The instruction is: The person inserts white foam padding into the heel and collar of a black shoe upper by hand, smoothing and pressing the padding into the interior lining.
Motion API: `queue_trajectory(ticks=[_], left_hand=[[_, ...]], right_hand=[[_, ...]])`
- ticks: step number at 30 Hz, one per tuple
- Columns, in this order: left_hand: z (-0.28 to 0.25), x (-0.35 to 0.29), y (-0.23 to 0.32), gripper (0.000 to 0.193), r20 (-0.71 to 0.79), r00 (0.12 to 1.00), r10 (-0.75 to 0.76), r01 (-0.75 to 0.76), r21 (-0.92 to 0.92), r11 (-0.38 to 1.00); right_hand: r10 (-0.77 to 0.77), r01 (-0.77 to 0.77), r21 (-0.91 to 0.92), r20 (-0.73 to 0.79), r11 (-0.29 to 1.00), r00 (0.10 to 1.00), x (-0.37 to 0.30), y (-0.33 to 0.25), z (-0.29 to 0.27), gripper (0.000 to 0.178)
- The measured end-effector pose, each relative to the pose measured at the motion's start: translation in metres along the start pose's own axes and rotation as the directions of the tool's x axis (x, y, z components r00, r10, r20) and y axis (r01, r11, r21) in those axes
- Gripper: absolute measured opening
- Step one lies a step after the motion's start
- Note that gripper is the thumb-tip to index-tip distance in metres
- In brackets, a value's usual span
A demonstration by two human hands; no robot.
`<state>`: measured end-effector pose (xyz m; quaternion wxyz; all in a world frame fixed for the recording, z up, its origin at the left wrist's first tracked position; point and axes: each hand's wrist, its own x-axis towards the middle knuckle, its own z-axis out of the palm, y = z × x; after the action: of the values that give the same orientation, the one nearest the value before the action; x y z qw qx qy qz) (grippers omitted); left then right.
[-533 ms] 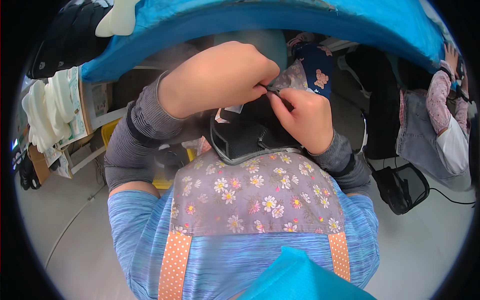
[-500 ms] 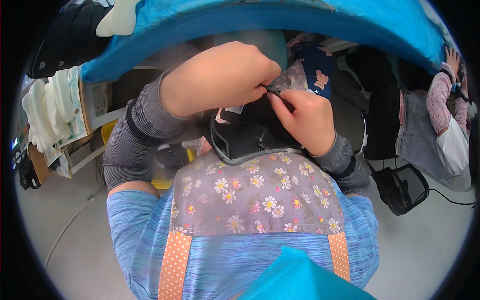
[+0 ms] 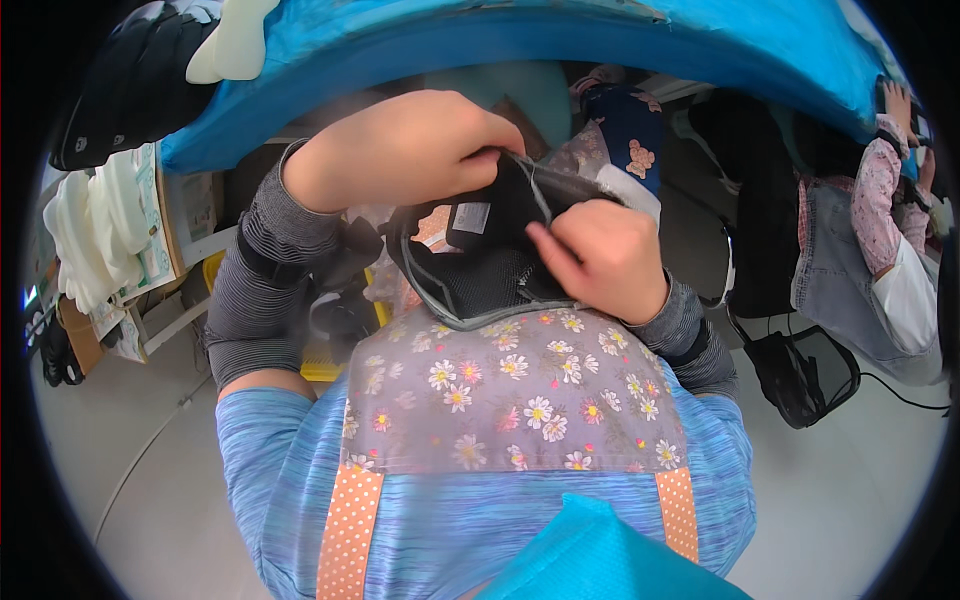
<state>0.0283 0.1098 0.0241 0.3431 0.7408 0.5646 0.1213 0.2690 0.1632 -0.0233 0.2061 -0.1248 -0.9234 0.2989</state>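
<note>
In front of my lap is a black shoe upper point(image 3: 465, 275) with mesh lining and grey edging, its opening spread apart. A small pale label point(image 3: 471, 217) shows inside it. My left hand point(image 3: 405, 150) pinches its far edge between thumb and fingers. On the right side, my right hand point(image 3: 610, 255) is closed round the upper's edge, the thumb stretched toward the opening. The fingers behind the material are hidden. The upper's near rim lies against my flowered apron point(image 3: 520, 400).
A blue-covered table point(image 3: 480, 40) curves across the far side, with black pieces point(image 3: 130, 85) and cream insoles point(image 3: 240, 40) at its left. White insoles point(image 3: 95, 230) are stacked on a left shelf. A co-worker's sleeve point(image 3: 877, 205) and a black mesh basket point(image 3: 800, 375) are to the right.
My hands have moved apart, the left one shifting left and the right one slightly down. The shoe upper has been spread, and its inside and label now show more.
</note>
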Motion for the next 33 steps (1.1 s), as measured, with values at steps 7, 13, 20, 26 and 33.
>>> queue_trajectory(ticks=[7,13,20,26,33], left_hand=[[-0.001,-0.005,-0.001,0.022,-0.039,0.999,0.029,-0.029,-0.004,1.0],[-0.011,0.009,0.007,0.023,0.099,0.994,-0.036,0.026,0.096,0.995],[-0.009,0.022,0.011,0.028,0.179,0.982,-0.052,0.022,0.164,0.986],[-0.003,0.015,-0.002,0.025,0.135,0.989,-0.055,0.04,0.116,0.992],[-0.005,0.013,-0.003,0.03,0.194,0.981,-0.008,0.015,-0.033,0.999]], right_hand=[[0.196,-0.204,-0.006,-0.249,0.979,0.948,0.0,0.004,0.011,0.014],[0.248,-0.258,-0.007,-0.252,0.966,0.935,0.006,0.008,0.014,0.015],[0.245,-0.271,-0.123,-0.19,0.955,0.951,0.007,0.004,0.008,0.018],[-0.024,0.022,-0.034,-0.041,0.999,0.999,0.0,0.008,-0.005,0.021],[0.109,-0.164,-0.173,-0.291,0.971,0.95,-0.001,0.017,-0.005,0.021]])
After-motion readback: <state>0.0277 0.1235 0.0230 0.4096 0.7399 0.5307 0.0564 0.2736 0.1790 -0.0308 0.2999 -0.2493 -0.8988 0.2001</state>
